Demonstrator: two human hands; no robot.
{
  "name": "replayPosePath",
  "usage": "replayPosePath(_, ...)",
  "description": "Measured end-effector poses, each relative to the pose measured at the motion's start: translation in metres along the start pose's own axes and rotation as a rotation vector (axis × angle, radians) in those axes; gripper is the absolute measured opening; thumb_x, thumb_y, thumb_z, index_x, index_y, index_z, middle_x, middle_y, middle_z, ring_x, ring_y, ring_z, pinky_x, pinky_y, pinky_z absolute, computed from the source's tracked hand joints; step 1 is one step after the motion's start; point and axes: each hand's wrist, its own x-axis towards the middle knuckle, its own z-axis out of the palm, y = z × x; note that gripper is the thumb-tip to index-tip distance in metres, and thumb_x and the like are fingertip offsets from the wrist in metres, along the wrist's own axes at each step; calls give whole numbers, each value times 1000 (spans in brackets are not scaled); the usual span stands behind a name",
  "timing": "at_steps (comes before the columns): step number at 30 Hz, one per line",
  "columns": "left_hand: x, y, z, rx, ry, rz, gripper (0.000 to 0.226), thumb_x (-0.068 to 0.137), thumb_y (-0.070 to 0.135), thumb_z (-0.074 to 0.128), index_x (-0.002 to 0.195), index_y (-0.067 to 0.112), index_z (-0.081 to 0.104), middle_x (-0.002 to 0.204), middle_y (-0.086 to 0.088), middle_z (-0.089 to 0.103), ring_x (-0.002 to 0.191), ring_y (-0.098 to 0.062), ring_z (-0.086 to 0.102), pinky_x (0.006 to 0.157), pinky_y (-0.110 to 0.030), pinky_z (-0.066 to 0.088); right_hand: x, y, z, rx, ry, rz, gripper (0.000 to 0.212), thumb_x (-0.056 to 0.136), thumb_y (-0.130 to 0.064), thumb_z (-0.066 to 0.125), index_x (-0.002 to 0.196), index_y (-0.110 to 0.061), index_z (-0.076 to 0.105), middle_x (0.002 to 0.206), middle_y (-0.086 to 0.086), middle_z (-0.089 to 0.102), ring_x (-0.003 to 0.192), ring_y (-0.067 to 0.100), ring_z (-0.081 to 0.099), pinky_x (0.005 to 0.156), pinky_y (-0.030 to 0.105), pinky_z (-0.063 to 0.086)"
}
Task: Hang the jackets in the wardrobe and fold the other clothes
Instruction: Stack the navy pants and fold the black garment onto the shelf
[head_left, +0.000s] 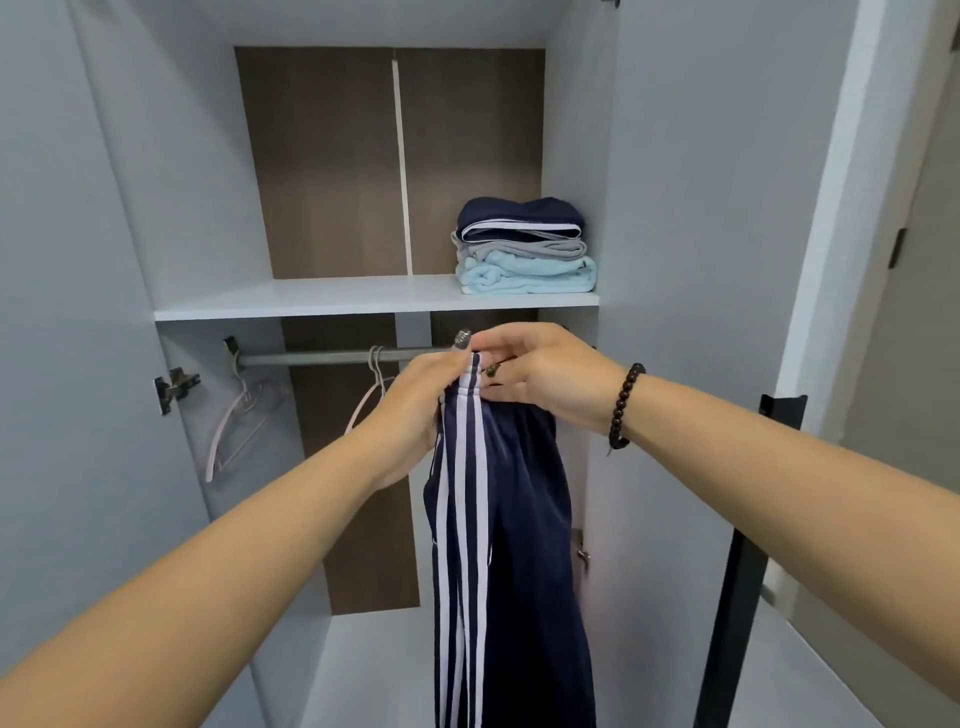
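Note:
A navy jacket (514, 519) with three white stripes hangs straight down in front of the open wardrobe, just below the grey hanging rail (322, 357). My left hand (415, 415) grips its top edge from the left. My right hand (540, 374) pinches the same top edge from the right, close to the rail. Whatever the jacket hangs from is hidden behind my hands. On the white shelf (311, 301) above sits a pile of folded clothes (524, 244): navy on top, grey in the middle, light blue below.
Two pale pink hangers hang bare on the rail, one at the far left (234, 421) and one (371, 389) just behind my left hand. Both wardrobe doors stand open at the sides. A black bar (743, 561) runs down the right door's edge.

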Motion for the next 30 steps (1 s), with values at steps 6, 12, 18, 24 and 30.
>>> replayPosePath(6, -6, 3, -1, 176, 38, 10, 40, 84, -4, 68, 118, 14, 58, 113, -15, 69, 105, -27, 67, 96, -42, 52, 1, 6, -17, -726, 111, -292, 45, 83, -7, 65, 125, -22, 58, 119, -2, 51, 107, 7, 51, 94, 20, 44)
replayPosePath(12, -14, 8, -11, 166, 76, 75, 38, 78, -19, 49, 103, 9, 56, 82, 0, 69, 75, -10, 67, 67, -24, 56, -4, 30, -24, -697, 58, -341, 57, 71, -37, 82, 113, -34, 44, 112, -14, 52, 101, -5, 53, 79, 10, 45)
replayPosePath(18, -25, 14, -27, 146, 189, 18, 44, 50, -1, 45, 91, 12, 54, 65, 5, 54, 58, -7, 52, 52, -20, 42, 3, 39, -12, -831, 27, -604, 19, 86, -21, 70, 101, -14, 62, 105, 0, 56, 95, 6, 52, 85, 9, 39)
replayPosePath(24, -38, 12, -43, 457, 130, -54, 49, 70, -6, 65, 111, 19, 56, 108, -5, 61, 94, -16, 61, 78, -25, 49, 12, 28, -13, -1046, -224, -447, 23, 95, -26, 55, 103, -6, 65, 116, 5, 56, 105, 18, 54, 94, 26, 40)
replayPosePath(30, -55, 4, -47, 480, 164, -26, 50, 73, -3, 80, 114, 17, 60, 101, 7, 70, 95, -7, 68, 81, -23, 56, 17, 23, -13, -996, -286, -269, 21, 94, -28, 57, 95, -7, 60, 98, 7, 60, 90, 25, 58, 85, 43, 48)
